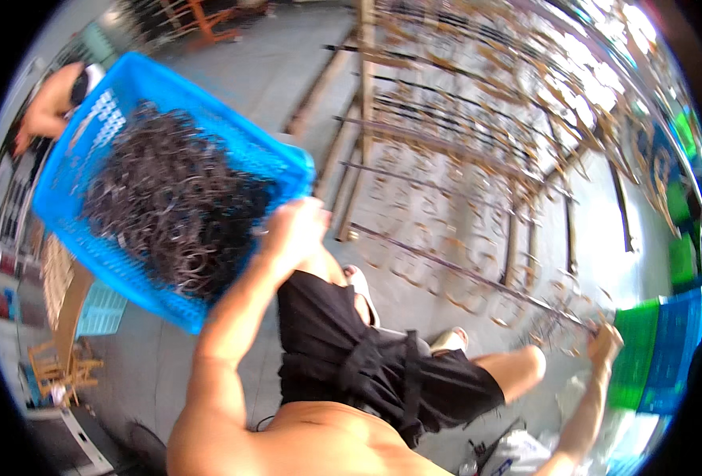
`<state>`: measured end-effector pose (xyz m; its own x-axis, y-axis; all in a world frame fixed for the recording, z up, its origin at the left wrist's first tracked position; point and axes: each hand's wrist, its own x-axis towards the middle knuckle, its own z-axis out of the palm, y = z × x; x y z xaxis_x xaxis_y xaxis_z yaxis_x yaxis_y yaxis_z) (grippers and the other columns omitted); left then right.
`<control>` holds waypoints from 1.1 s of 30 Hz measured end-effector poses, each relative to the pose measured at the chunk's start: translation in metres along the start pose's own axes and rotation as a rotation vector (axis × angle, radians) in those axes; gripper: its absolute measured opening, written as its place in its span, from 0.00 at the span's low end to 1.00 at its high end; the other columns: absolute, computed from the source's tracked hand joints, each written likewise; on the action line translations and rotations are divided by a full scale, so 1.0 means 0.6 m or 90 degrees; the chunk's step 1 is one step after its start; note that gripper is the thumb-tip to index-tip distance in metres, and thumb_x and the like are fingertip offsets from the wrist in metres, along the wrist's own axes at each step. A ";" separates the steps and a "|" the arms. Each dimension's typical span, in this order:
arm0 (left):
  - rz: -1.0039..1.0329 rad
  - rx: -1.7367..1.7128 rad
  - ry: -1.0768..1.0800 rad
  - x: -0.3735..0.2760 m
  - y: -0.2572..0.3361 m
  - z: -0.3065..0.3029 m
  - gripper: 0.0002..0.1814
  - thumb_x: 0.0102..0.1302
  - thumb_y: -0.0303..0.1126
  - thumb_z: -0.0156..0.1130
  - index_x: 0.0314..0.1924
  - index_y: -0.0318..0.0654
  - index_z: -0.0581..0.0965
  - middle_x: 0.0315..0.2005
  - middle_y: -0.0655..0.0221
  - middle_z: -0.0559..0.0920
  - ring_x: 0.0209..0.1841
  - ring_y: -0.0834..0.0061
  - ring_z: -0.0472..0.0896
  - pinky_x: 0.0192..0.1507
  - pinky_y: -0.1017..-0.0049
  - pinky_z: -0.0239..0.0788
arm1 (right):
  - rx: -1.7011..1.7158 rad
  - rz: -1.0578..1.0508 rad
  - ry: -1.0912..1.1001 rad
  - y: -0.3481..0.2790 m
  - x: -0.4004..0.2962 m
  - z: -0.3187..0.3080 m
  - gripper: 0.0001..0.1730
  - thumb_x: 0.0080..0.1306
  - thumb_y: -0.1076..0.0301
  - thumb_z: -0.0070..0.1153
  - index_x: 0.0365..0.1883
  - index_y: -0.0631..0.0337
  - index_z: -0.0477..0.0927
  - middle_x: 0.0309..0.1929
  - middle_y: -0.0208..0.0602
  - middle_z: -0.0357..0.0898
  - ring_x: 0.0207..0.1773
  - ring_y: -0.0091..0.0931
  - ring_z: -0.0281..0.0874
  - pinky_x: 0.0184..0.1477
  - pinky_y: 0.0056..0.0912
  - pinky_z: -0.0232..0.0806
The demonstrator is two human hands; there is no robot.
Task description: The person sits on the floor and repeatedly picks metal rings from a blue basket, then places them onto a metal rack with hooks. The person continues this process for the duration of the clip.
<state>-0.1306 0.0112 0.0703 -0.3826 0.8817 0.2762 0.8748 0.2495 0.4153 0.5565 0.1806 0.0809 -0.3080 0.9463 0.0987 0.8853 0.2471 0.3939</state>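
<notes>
My left hand [296, 229] is at the near right corner of a blue plastic basket [208, 101], its fingers on the rim. Many dark, thin curved pieces [172, 196] lie heaped in the basket; their material cannot be told. At the far right, my right hand [605, 345] is closed around the end of a dark rod [470, 272]. Small brownish rings or curved pieces hang in a row along this rod. Beyond it stands a rack [367, 77] with several more rods, hung with similar curved pieces.
Green crates [633, 351] and blue crates [672, 351] stand beside my right hand. Another person's arm [50, 107] shows behind the basket at the left. A wooden stool [68, 369] stands at the lower left, and white bags [514, 455] lie on the floor at the lower right.
</notes>
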 end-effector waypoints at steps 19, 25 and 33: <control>-0.404 0.254 -0.154 -0.120 -0.106 0.006 0.16 0.53 0.40 0.61 0.41 0.43 0.81 0.36 0.55 0.82 0.40 0.54 0.81 0.43 0.59 0.72 | 0.264 -0.012 -0.055 -0.307 0.089 0.324 0.17 0.61 0.54 0.54 0.20 0.55 0.77 0.25 0.42 0.78 0.31 0.41 0.77 0.36 0.44 0.67; -0.357 0.269 -0.109 -0.116 -0.128 0.066 0.11 0.56 0.36 0.60 0.36 0.39 0.80 0.33 0.55 0.82 0.38 0.52 0.80 0.42 0.57 0.73 | 0.173 0.005 0.108 -0.261 0.130 0.490 0.12 0.59 0.63 0.50 0.38 0.59 0.77 0.47 0.36 0.74 0.54 0.34 0.70 0.56 0.35 0.62; -0.396 0.311 -0.093 -0.125 -0.105 0.070 0.11 0.58 0.36 0.59 0.37 0.37 0.79 0.29 0.53 0.82 0.36 0.51 0.81 0.41 0.57 0.74 | 0.186 0.057 -0.025 -0.319 0.188 0.514 0.31 0.53 0.53 0.61 0.53 0.58 0.73 0.47 0.40 0.73 0.56 0.38 0.67 0.59 0.43 0.61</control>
<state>-0.1443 -0.0538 -0.0130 -0.8294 0.5585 -0.0117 0.5582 0.8294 0.0202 0.4599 0.3045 -0.2650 -0.2154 0.9729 0.0836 0.9728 0.2063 0.1056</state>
